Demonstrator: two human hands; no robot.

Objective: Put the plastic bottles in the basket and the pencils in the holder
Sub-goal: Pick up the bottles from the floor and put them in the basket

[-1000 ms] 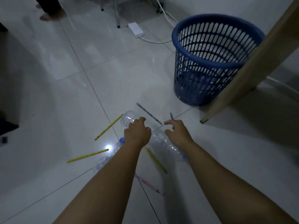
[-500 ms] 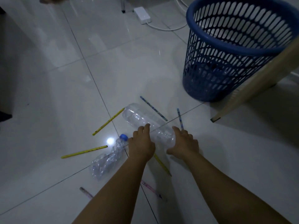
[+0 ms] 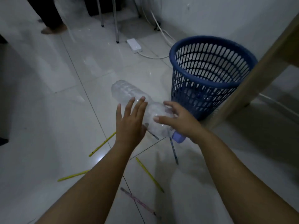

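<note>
A large clear plastic bottle [image 3: 129, 94] with a pale blue cap [image 3: 178, 137] is up off the floor, held between both hands. My left hand [image 3: 130, 123] lies flat against its near side with fingers straight. My right hand [image 3: 181, 120] curls over its neck end. The blue slotted basket [image 3: 174, 52] stands just right of the bottle; something clear lies at its bottom. Pencils lie on the floor below: three yellow ones [image 3: 102, 144] [image 3: 73, 175] [image 3: 149, 174], a blue one [image 3: 174, 151] and a pink one [image 3: 137, 201]. No pencil holder is in view.
A slanted wooden table leg [image 3: 252, 84] stands right of the basket. A white power strip [image 3: 134, 45] and its cable lie behind it, near metal furniture legs [image 3: 116, 21]. A person's foot [image 3: 53, 29] is at the far left. The wall runs along the right.
Both hands have lifted the clear bottle off the floor and toward the basket. The view has tilted up, and the crushed bottle by my left arm is no longer seen.
</note>
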